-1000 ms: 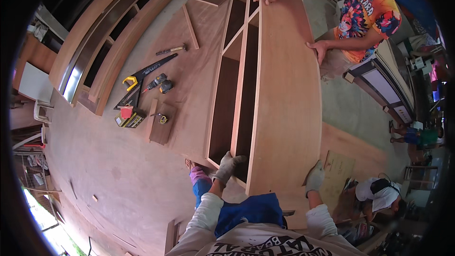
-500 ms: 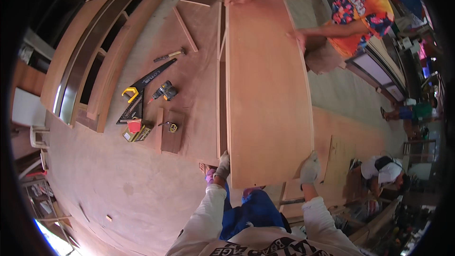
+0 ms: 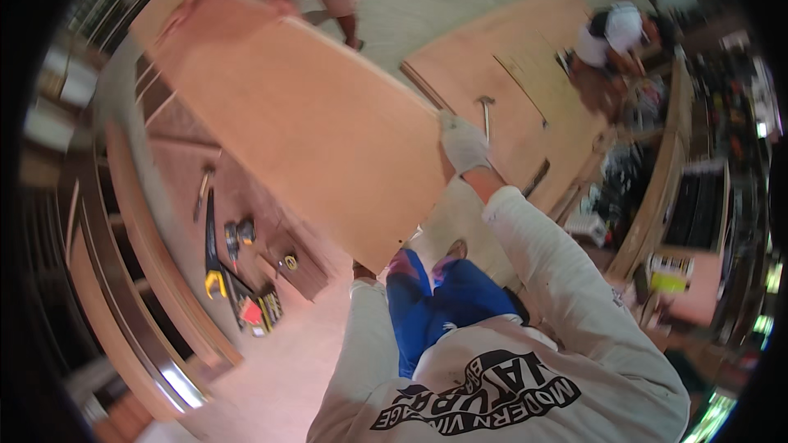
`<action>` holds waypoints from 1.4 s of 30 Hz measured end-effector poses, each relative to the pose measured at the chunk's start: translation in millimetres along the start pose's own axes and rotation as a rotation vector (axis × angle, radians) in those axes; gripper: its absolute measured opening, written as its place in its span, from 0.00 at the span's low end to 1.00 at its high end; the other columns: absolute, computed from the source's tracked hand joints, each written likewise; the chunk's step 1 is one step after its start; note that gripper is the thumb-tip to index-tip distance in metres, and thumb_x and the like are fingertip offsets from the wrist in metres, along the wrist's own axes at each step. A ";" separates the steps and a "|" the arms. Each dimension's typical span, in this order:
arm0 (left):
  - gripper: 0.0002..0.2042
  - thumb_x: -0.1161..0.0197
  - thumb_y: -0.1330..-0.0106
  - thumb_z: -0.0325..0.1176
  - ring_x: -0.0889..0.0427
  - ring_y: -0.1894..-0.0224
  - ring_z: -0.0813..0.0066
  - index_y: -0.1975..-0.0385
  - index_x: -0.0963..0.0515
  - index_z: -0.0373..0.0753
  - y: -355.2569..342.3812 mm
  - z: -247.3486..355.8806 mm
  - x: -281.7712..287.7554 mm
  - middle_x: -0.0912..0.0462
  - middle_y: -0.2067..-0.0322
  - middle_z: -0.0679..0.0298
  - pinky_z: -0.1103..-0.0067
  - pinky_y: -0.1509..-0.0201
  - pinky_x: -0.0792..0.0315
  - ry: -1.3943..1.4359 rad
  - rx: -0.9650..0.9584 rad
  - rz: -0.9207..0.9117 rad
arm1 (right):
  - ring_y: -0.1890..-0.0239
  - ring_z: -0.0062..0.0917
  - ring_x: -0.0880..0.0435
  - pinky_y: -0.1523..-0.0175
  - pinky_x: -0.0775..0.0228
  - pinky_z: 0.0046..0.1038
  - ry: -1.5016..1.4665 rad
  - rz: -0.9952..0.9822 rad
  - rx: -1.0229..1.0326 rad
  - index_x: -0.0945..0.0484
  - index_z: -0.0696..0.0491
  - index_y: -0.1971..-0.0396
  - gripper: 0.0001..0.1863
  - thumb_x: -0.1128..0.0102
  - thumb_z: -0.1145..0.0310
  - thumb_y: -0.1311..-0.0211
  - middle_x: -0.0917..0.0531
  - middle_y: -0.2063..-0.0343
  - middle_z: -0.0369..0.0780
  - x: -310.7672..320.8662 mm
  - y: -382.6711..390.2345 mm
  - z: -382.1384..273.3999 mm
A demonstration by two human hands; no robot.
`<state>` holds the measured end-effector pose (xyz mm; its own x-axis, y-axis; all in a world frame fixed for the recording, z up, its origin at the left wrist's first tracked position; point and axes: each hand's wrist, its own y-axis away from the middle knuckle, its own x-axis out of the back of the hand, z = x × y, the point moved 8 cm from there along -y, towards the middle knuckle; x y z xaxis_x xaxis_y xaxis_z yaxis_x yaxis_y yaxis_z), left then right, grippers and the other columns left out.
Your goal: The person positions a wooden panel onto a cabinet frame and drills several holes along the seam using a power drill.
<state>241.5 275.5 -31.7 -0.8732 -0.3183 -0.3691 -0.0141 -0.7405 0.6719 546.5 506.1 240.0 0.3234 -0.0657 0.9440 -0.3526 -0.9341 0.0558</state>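
A long, flat wooden panel (image 3: 304,123) slants from the far left down toward my body. My right hand (image 3: 465,144), in a pale work glove, is wrapped round its right edge close to the near end. At the near left corner my left hand (image 3: 364,271) grips the panel from below, mostly hidden by it. Another person's hands (image 3: 283,6) hold the far end, so the panel hangs between us above the floor.
Below left lie a handsaw with a yellow handle (image 3: 215,283), a cordless drill (image 3: 239,234), a tape measure (image 3: 288,262) and a hammer (image 3: 202,194). Long wooden frames (image 3: 156,279) stand farther left. At right, another hammer (image 3: 487,115) rests on stacked sheets (image 3: 525,57), near a crouching person (image 3: 611,41).
The panel's far end has swung left, and my view has turned right. My right hand has moved forward with the near end. Both hands stay on the panel, as do the other person's.
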 end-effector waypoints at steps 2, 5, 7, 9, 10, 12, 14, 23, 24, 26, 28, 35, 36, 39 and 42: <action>0.28 0.37 0.30 0.46 0.22 0.42 0.60 0.38 0.29 0.33 3.9 -2.1 -9.2 0.24 0.41 0.56 0.69 0.37 0.26 -0.040 0.042 -0.037 | 0.54 0.51 0.15 0.49 0.24 0.49 -0.034 0.037 0.005 0.16 0.49 0.54 0.25 0.59 0.48 0.22 0.12 0.58 0.50 7.1 0.1 11.9; 0.28 0.38 0.30 0.47 0.24 0.40 0.59 0.37 0.30 0.34 5.8 6.8 -3.3 0.25 0.40 0.56 0.69 0.36 0.27 -0.093 0.078 -0.027 | 0.54 0.50 0.15 0.48 0.24 0.48 -0.026 -0.053 -0.023 0.16 0.50 0.56 0.25 0.59 0.48 0.22 0.12 0.59 0.50 9.2 7.9 7.7; 0.28 0.38 0.29 0.47 0.24 0.39 0.59 0.36 0.30 0.35 9.3 9.8 -5.1 0.26 0.38 0.56 0.68 0.35 0.28 -0.117 0.106 -0.018 | 0.54 0.50 0.15 0.48 0.24 0.48 0.034 -0.169 -0.114 0.15 0.50 0.57 0.25 0.58 0.48 0.23 0.12 0.60 0.50 11.1 11.5 13.1; 0.28 0.39 0.29 0.48 0.25 0.38 0.59 0.35 0.31 0.35 14.6 12.9 -7.0 0.27 0.37 0.56 0.68 0.34 0.29 -0.135 0.133 -0.012 | 0.54 0.51 0.15 0.48 0.24 0.48 -0.065 -0.097 -0.148 0.15 0.53 0.59 0.26 0.57 0.48 0.23 0.13 0.61 0.51 23.2 18.2 14.1; 0.29 0.39 0.28 0.48 0.25 0.37 0.58 0.35 0.31 0.35 16.8 11.9 -7.4 0.27 0.37 0.56 0.68 0.33 0.29 -0.142 0.146 -0.012 | 0.54 0.51 0.15 0.48 0.24 0.48 -0.061 -0.086 -0.173 0.15 0.53 0.59 0.26 0.57 0.48 0.23 0.13 0.61 0.51 25.6 19.8 20.8; 0.29 0.40 0.28 0.48 0.26 0.36 0.58 0.34 0.31 0.36 19.3 15.0 -6.4 0.28 0.36 0.56 0.68 0.32 0.30 -0.140 0.168 -0.008 | 0.54 0.51 0.15 0.48 0.25 0.49 -0.098 -0.123 -0.108 0.15 0.53 0.61 0.25 0.55 0.48 0.23 0.13 0.61 0.52 21.1 20.7 20.1; 0.29 0.41 0.27 0.49 0.27 0.35 0.58 0.34 0.32 0.36 22.3 31.3 9.7 0.29 0.34 0.56 0.68 0.31 0.30 -0.152 0.159 0.026 | 0.54 0.51 0.15 0.48 0.25 0.49 -0.183 -0.110 -0.102 0.15 0.53 0.61 0.25 0.55 0.48 0.24 0.13 0.59 0.52 33.5 19.3 3.3; 0.30 0.44 0.25 0.50 0.30 0.30 0.56 0.31 0.34 0.38 38.4 115.2 8.1 0.33 0.29 0.57 0.67 0.27 0.33 -0.260 -0.089 0.149 | 0.60 0.43 0.15 0.52 0.25 0.41 -0.754 0.197 -0.241 0.14 0.56 0.55 0.23 0.49 0.50 0.23 0.13 0.65 0.50 21.3 18.2 59.4; 0.30 0.44 0.25 0.50 0.31 0.30 0.55 0.30 0.34 0.38 42.6 137.0 10.2 0.34 0.29 0.57 0.67 0.27 0.34 -0.318 -0.178 0.177 | 0.61 0.41 0.15 0.52 0.24 0.39 -0.853 0.212 -0.335 0.14 0.56 0.54 0.23 0.49 0.51 0.23 0.14 0.67 0.49 9.7 19.9 79.0; 0.30 0.45 0.25 0.51 0.31 0.29 0.55 0.29 0.34 0.38 49.0 172.0 11.4 0.34 0.28 0.57 0.66 0.26 0.34 -0.438 -0.345 0.213 | 0.52 0.39 0.16 0.45 0.26 0.35 -1.025 0.195 -0.556 0.20 0.54 0.43 0.22 0.49 0.53 0.21 0.15 0.58 0.50 -16.8 31.9 118.2; 0.30 0.45 0.24 0.51 0.32 0.28 0.55 0.29 0.35 0.39 56.5 226.3 4.9 0.35 0.27 0.57 0.66 0.25 0.35 -0.720 -0.581 0.170 | 0.42 0.39 0.17 0.37 0.28 0.32 -1.179 0.122 -0.709 0.26 0.52 0.33 0.24 0.49 0.53 0.20 0.16 0.47 0.51 -45.0 55.0 105.4; 0.43 0.60 0.23 0.67 0.32 0.30 0.35 0.21 0.52 0.39 88.7 236.0 -148.5 0.47 0.25 0.39 0.52 0.31 0.27 -1.438 -0.281 0.868 | 0.25 0.29 0.36 0.24 0.46 0.25 -2.098 0.419 -0.853 0.45 0.56 0.22 0.33 0.56 0.54 0.17 0.35 0.26 0.40 -172.4 118.6 97.2; 0.43 0.60 0.23 0.67 0.32 0.30 0.35 0.21 0.52 0.39 89.7 240.5 -146.0 0.47 0.25 0.39 0.52 0.31 0.27 -1.434 -0.297 0.892 | 0.26 0.29 0.35 0.23 0.45 0.26 -2.124 0.299 -0.982 0.44 0.57 0.22 0.34 0.57 0.51 0.17 0.33 0.27 0.41 -196.3 131.8 84.7; 0.45 0.65 0.24 0.70 0.31 0.32 0.33 0.21 0.51 0.36 89.5 250.8 -142.6 0.47 0.27 0.35 0.47 0.36 0.25 -1.455 -0.367 0.905 | 0.28 0.28 0.32 0.23 0.42 0.27 -2.120 -0.096 -1.359 0.40 0.59 0.25 0.39 0.59 0.42 0.18 0.27 0.31 0.41 -256.6 196.3 39.0; 0.44 0.60 0.23 0.66 0.33 0.31 0.33 0.21 0.52 0.35 89.2 257.9 -124.4 0.47 0.26 0.34 0.49 0.32 0.28 -1.392 -0.372 0.950 | 0.26 0.31 0.35 0.21 0.46 0.33 -2.106 -0.351 -1.639 0.38 0.53 0.24 0.42 0.62 0.34 0.23 0.28 0.29 0.38 -285.9 284.8 -33.9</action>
<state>223.3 401.8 239.7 -0.2438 -0.1285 0.9613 0.6450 -0.7617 0.0618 323.8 270.8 -2.9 0.0688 -0.9522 -0.2976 0.1564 -0.2843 0.9459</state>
